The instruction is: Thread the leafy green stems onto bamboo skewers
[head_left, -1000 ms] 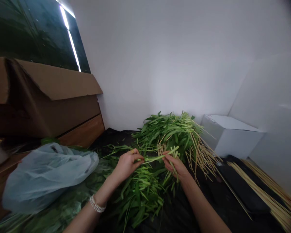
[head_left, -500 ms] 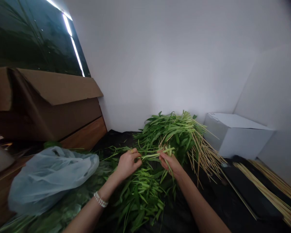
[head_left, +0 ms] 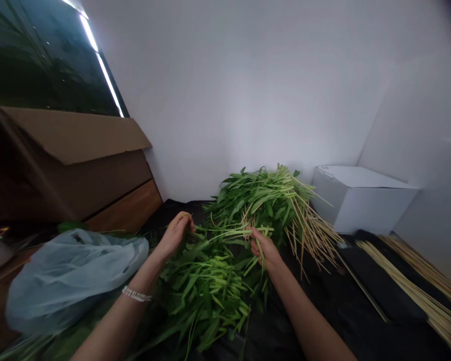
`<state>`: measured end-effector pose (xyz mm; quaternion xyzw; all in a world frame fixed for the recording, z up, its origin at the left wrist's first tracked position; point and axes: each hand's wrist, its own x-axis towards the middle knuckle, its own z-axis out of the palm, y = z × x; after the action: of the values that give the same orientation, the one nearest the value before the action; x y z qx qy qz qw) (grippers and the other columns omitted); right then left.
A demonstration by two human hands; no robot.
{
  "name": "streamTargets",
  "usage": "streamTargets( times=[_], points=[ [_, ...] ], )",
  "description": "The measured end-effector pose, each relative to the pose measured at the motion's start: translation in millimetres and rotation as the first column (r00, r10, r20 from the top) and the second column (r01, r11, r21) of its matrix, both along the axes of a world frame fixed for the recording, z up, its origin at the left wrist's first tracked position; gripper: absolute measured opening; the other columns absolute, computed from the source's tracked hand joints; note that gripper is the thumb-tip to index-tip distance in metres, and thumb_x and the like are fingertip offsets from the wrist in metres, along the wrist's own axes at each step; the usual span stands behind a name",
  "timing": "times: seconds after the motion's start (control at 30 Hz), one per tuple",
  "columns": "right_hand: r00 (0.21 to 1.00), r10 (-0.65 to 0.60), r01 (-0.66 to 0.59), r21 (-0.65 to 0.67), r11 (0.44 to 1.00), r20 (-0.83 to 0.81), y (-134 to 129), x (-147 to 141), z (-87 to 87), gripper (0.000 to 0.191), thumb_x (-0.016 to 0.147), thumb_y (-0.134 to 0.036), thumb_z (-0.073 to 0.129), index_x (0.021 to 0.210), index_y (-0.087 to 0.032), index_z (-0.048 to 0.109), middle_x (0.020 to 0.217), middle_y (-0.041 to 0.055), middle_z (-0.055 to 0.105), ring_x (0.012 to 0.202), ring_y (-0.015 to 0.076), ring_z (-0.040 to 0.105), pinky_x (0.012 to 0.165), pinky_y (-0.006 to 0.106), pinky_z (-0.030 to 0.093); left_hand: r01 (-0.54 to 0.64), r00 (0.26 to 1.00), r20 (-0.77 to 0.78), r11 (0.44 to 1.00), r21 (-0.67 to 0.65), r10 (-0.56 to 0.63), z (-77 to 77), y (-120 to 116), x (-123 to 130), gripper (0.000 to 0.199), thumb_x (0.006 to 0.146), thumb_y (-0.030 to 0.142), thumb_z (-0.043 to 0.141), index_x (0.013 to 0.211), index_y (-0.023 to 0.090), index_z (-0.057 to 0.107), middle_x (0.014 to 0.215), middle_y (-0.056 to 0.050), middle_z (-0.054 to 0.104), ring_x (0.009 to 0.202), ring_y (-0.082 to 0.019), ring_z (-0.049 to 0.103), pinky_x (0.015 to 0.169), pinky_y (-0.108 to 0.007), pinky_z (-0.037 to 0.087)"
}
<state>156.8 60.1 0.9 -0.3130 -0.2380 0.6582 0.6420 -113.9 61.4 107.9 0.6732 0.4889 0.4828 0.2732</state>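
My right hand (head_left: 266, 249) is closed round a few pale green water spinach stems (head_left: 231, 233), whose leafy ends reach left. My left hand (head_left: 177, 231), with a beaded bracelet on its wrist, is raised near the leafy ends with its fingers pinched together. What those fingers hold, if anything, is too small to make out. Below and between both hands lies a loose heap of cut water spinach (head_left: 221, 288). A bigger pile of water spinach (head_left: 263, 193) rests behind, against the wall, with thin tan strips (head_left: 315, 233) trailing from its right side.
A pale plastic bag (head_left: 73, 281) lies at left, before an open cardboard box (head_left: 93, 175). At right stand a white box (head_left: 368, 200), a flat black object (head_left: 383, 286) and long tan strips (head_left: 406, 281). Black sheeting (head_left: 281, 331) covers the work surface.
My left hand has moved left and up, away from the stems between the hands. My right hand keeps its hold on them. The view has shifted slightly.
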Motion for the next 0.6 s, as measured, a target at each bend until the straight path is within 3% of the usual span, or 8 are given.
streamTargets(
  times=[0.13, 0.23, 0.33, 0.5, 0.6],
  points=[
    [0.998, -0.058, 0.058, 0.008, 0.998, 0.028, -1.8, -4.6, 2.7, 0.045, 0.057, -0.044, 0.084, 0.085, -0.014, 0.068, 0.072, -0.0005, 0.065, 0.033, -0.0013, 0.030, 0.027, 0.014, 0.017, 0.044, 0.978, -0.206, 0.999, 0.018, -0.040, -5.0, -8.1, 28.2, 0.030, 0.089, 0.045, 0.046, 0.091, 0.019, 0.059, 0.060, 0.005, 0.046, 0.054, -0.012, 0.042, 0.054, -0.023, 0.035],
    [0.995, -0.083, 0.082, 0.022, 0.996, 0.050, -3.0, -5.5, 4.9, 0.046, 0.056, -0.047, 0.084, 0.084, -0.014, 0.068, 0.069, -0.0010, 0.065, 0.032, -0.0004, 0.030, 0.027, 0.016, 0.018, 0.056, 0.910, -0.413, 0.994, 0.091, -0.013, -12.8, -12.7, 47.0, 0.026, 0.084, 0.042, 0.058, 0.086, 0.018, 0.067, 0.063, 0.003, 0.055, 0.057, -0.012, 0.046, 0.057, -0.024, 0.034],
    [0.993, -0.103, 0.101, 0.034, 0.994, 0.056, -4.2, -7.1, 7.3, 0.047, 0.055, -0.048, 0.083, 0.082, -0.014, 0.067, 0.067, -0.0014, 0.065, 0.032, 0.0000, 0.031, 0.026, 0.016, 0.018, 0.111, 0.812, -0.583, 0.982, 0.156, 0.001, -21.4, -16.3, 62.3, 0.020, 0.086, 0.033, 0.058, 0.087, 0.019, 0.073, 0.072, -0.002, 0.065, 0.063, -0.013, 0.054, 0.064, -0.025, 0.038],
    [0.993, -0.106, 0.103, 0.057, 0.993, 0.053, -7.6, -11.0, 13.6, 0.042, 0.058, -0.048, 0.082, 0.079, -0.014, 0.066, 0.064, -0.0019, 0.064, 0.030, -0.0001, 0.031, 0.026, 0.016, 0.018, 0.063, 0.645, -0.748, 0.965, 0.253, 0.154, -39.4, -16.6, 75.7, 0.022, 0.090, 0.030, 0.055, 0.099, 0.021, 0.073, 0.086, -0.005, 0.069, 0.075, -0.016, 0.063, 0.067, -0.025, 0.042],
    [0.996, -0.072, 0.069, 0.035, 0.997, 0.061, -10.0, -13.6, 16.5, 0.042, 0.059, -0.049, 0.081, 0.076, -0.015, 0.064, 0.063, -0.0014, 0.065, 0.029, 0.0002, 0.031, 0.026, 0.017, 0.017, 0.018, 0.589, -0.769, 0.947, 0.321, 0.249, -50.3, -13.0, 78.3, 0.026, 0.090, 0.034, 0.056, 0.109, 0.022, 0.069, 0.095, -0.007, 0.070, 0.081, -0.019, 0.066, 0.068, -0.026, 0.044]
  ],
)
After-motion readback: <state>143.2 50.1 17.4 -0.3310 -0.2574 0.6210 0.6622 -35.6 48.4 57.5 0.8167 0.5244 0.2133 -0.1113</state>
